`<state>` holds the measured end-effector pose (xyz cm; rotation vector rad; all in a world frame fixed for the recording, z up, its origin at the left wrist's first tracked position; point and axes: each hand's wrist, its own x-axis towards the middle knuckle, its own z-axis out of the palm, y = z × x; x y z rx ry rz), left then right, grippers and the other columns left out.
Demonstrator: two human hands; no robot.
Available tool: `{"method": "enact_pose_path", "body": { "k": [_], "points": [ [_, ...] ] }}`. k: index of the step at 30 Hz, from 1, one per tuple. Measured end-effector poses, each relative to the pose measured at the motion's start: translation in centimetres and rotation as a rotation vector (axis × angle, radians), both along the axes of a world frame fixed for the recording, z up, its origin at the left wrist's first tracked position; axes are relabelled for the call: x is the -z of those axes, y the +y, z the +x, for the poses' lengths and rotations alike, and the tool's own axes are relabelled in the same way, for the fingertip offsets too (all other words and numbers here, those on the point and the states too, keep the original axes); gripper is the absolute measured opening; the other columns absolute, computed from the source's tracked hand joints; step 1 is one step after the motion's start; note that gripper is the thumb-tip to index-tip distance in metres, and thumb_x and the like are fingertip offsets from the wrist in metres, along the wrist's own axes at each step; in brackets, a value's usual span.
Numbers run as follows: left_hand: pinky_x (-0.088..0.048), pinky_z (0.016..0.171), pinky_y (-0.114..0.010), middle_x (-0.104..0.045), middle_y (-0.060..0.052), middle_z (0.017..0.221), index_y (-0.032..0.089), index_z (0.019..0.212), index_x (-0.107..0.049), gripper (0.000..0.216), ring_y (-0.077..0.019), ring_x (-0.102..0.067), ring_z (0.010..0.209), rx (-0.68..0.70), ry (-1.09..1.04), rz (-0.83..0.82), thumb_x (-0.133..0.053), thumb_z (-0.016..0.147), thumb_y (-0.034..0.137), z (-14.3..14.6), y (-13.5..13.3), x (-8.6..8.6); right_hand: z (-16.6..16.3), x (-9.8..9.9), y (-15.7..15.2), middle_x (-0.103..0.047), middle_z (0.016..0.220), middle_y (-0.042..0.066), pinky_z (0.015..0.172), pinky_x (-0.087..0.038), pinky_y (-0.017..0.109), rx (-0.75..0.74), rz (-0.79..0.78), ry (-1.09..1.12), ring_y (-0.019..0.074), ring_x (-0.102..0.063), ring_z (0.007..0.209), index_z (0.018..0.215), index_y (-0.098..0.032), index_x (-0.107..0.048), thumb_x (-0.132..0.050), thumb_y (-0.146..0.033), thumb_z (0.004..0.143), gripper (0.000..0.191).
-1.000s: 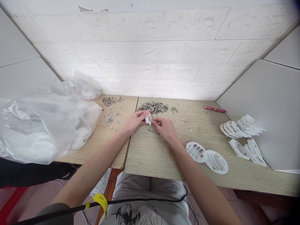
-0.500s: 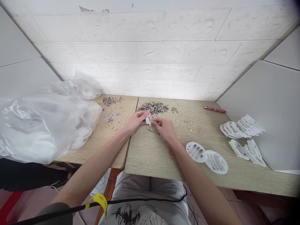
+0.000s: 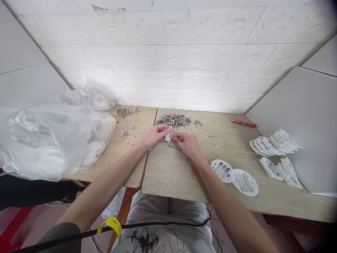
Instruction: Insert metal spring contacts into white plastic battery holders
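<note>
White brick wall [image 3: 168, 52] backs the wood-grain table [image 3: 184, 179] in my head feed, where the left hand [image 3: 155, 135] pinches a small white part [image 3: 167, 137] just in front of the pile of metal bits [image 3: 173, 120]. The right hand [image 3: 187, 143] presses closed fingertips against that part's side; whether they nip anything else I cannot tell. 2 round white covers [image 3: 223, 170] lie off to its right, a plastic bag [image 3: 52, 137] far left.

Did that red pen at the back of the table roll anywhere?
No. The red pen lies just as far from the side panel corner as before; only the camera shifted a little.
</note>
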<state>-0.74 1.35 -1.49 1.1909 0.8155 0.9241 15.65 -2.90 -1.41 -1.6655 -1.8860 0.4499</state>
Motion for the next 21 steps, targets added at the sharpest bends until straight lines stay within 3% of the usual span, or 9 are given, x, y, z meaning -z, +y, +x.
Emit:
{"method": "enact_pose_path", "body": {
  "k": [9,15,21],
  "points": [
    [-0.049,0.069,-0.027,-0.063,-0.003,0.078,0.014,0.089,-0.066,0.045,-0.0117,-0.058,0.069,-0.023,0.076,0.057,-0.077,0.064,0.050,0.24,-0.15,0.12,-0.81,-0.33,-0.67,-0.073,0.079,0.004,0.062,-0.037,0.026,0.028,0.057,-0.163,0.0191,-0.064,0.073,0.091,-0.024,-0.075,-0.047,-0.018,0.087,0.028],
    [-0.053,0.075,-0.032,-0.063,-0.005,0.080,0.012,0.084,-0.065,0.043,-0.0133,-0.060,0.074,-0.015,-0.052,-0.013,-0.075,0.067,0.051,0.01,-0.10,-0.23,-0.44,0.22,-0.06,-0.073,0.077,0.001,0.062,-0.040,0.024,0.014,-0.026,0.184,0.0148,-0.061,0.064,0.092,-0.022,-0.075,-0.052,-0.021,0.083,0.024],
    [-0.054,0.079,-0.035,-0.064,-0.006,0.079,0.010,0.083,-0.064,0.041,-0.0142,-0.062,0.074,-0.004,-0.089,-0.054,-0.075,0.069,0.048,-0.09,-0.06,-0.53,-0.34,-0.14,0.03,-0.073,0.073,0.000,0.062,-0.041,0.025,0.022,-0.063,0.268,0.0140,-0.059,0.061,0.085,-0.020,-0.075,-0.052,-0.023,0.081,0.024]
  ]
}}
